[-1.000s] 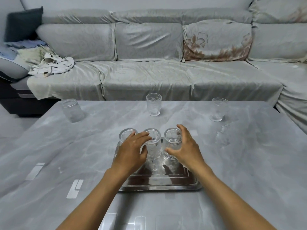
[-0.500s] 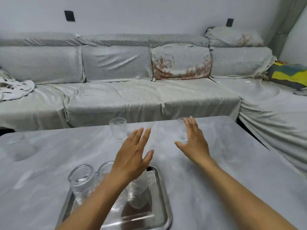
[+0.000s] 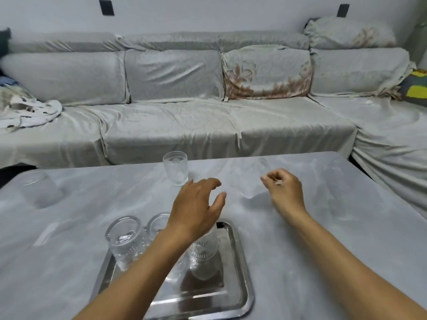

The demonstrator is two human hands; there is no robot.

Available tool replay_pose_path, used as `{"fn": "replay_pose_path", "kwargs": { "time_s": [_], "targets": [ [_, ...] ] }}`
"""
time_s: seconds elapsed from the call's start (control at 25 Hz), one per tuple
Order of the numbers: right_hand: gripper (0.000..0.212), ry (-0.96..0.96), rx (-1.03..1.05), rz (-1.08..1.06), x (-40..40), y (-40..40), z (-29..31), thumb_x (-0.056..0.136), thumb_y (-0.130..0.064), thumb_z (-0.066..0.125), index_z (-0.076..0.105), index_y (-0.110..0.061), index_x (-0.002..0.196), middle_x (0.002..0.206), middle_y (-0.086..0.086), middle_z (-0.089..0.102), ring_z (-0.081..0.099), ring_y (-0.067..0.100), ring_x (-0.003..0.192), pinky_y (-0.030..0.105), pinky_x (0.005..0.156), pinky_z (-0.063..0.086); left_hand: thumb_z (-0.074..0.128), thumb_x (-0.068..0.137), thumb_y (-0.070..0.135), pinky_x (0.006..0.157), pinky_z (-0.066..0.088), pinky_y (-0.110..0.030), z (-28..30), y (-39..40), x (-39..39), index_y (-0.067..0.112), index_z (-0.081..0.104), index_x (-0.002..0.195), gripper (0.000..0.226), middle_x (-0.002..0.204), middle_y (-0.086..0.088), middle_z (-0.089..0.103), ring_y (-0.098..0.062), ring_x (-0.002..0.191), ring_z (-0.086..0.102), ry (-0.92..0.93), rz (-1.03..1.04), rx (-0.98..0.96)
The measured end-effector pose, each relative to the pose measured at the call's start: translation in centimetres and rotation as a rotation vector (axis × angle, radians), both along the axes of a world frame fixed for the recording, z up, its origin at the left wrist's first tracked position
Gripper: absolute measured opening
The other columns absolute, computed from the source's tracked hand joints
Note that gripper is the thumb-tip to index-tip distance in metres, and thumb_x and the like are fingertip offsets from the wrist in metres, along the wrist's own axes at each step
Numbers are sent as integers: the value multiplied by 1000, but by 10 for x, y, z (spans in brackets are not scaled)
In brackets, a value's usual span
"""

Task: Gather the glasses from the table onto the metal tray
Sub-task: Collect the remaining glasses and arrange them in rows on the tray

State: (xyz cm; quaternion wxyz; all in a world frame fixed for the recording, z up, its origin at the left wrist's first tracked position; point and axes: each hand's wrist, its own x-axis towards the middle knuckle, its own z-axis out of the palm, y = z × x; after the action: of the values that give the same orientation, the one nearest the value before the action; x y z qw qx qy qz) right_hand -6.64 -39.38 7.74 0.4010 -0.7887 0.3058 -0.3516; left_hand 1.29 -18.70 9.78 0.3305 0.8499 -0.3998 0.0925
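A metal tray point(image 3: 242, 277) lies on the grey table point(image 3: 335, 255) near me. Three clear ribbed glasses stand on it: one at the left point(image 3: 124, 241), one in the middle point(image 3: 158, 225) and one at the right point(image 3: 204, 252), partly hidden by my left arm. My left hand point(image 3: 198, 209) hovers open above the tray, fingers spread, just short of a glass point(image 3: 176, 170) standing at the table's far middle. My right hand point(image 3: 285, 190) is curled on a blurred, tilted glass point(image 3: 250, 181) lifted off the table. Another blurred glass point(image 3: 39, 190) stands at the far left.
A grey covered sofa point(image 3: 184, 125) runs behind the table and wraps around on the right. A crumpled white cloth point(image 3: 30, 114) lies on its left end and a yellow-green cushion point(image 3: 416, 91) at the far right.
My right hand has closed on the far-right glass and tilted it up off the table. My left hand moved forward toward the centre glass. The view shifted slightly left.
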Motion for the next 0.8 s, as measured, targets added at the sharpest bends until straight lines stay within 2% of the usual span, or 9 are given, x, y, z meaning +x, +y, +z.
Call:
{"fn": "replay_pose_path", "kwargs": {
  "time_s": [0.08, 0.16, 0.28, 0.4, 0.44, 0.48, 0.6, 0.68, 0.8],
  "targets": [
    [15, -282, 339, 91, -22, 49, 13, 89, -18, 67, 63, -15, 74, 71, -5, 64, 62, 17, 69, 35, 70, 56, 55, 91, 46, 83, 47, -28, 6, 15, -11, 29, 56, 123, 37, 114, 8, 66, -11, 103, 61, 242, -25, -192],
    [15, -438, 639, 227, -35, 93, 28, 92, -15, 63, 64, -15, 78, 74, -2, 63, 66, 20, 73, 37, 78, 61, 60, 85, 53, 82, 51, -27, 16, 36, -23, 36, 50, 128, 47, 118, 10, 62, -6, 105, 61, 523, -69, -402],
    [14, -458, 905, 462, -47, 153, 42, 94, -12, 58, 63, -12, 81, 74, 1, 64, 68, 28, 79, 43, 82, 60, 70, 75, 53, 82, 56, -35, 30, 78, -37, 34, 54, 123, 54, 108, 3, 72, -8, 98, 68, 766, -73, -614],
    [9, -400, 1037, 608, -50, 201, 44, 92, -11, 61, 63, -11, 83, 78, 5, 67, 71, 32, 82, 44, 83, 60, 81, 66, 41, 71, 57, -29, 38, 129, -43, 29, 59, 114, 54, 98, -4, 76, -15, 90, 72, 766, 11, -770],
    [7, -366, 972, 577, -49, 211, 43, 90, -11, 64, 64, -13, 83, 82, 6, 68, 72, 31, 81, 42, 79, 61, 85, 63, 39, 67, 57, -24, 38, 147, -43, 29, 58, 113, 57, 94, -3, 77, -15, 86, 73, 730, 39, -781],
    [6, -317, 809, 496, -47, 220, 41, 87, -12, 69, 64, -16, 85, 85, 6, 69, 73, 28, 78, 38, 73, 62, 87, 61, 38, 64, 55, -20, 35, 168, -41, 29, 58, 111, 59, 91, -1, 78, -14, 82, 73, 685, 67, -765],
    [15, -168, 157, 263, -41, 232, 34, 84, -14, 69, 64, -23, 95, 90, -6, 70, 68, 13, 76, 32, 69, 57, 91, 52, 40, 64, 57, -23, 20, 216, -38, 34, 54, 106, 66, 89, 2, 76, -14, 76, 73, 590, 160, -566],
    [21, -72, -115, 323, -34, 236, 33, 87, -14, 62, 63, -25, 106, 103, -10, 69, 63, 8, 90, 27, 75, 51, 91, 48, 41, 69, 59, -31, 2, 231, -39, 37, 52, 104, 69, 90, 4, 74, -11, 76, 71, 535, 212, -404],
    [33, 162, -431, 530, -11, 238, 26, 91, -11, 52, 59, -20, 122, 127, -4, 62, 52, 19, 115, 32, 92, 42, 88, 45, 44, 73, 57, -35, -21, 231, -41, 39, 48, 103, 70, 92, 13, 70, -5, 79, 67, 455, 260, -234]
  ]
}}
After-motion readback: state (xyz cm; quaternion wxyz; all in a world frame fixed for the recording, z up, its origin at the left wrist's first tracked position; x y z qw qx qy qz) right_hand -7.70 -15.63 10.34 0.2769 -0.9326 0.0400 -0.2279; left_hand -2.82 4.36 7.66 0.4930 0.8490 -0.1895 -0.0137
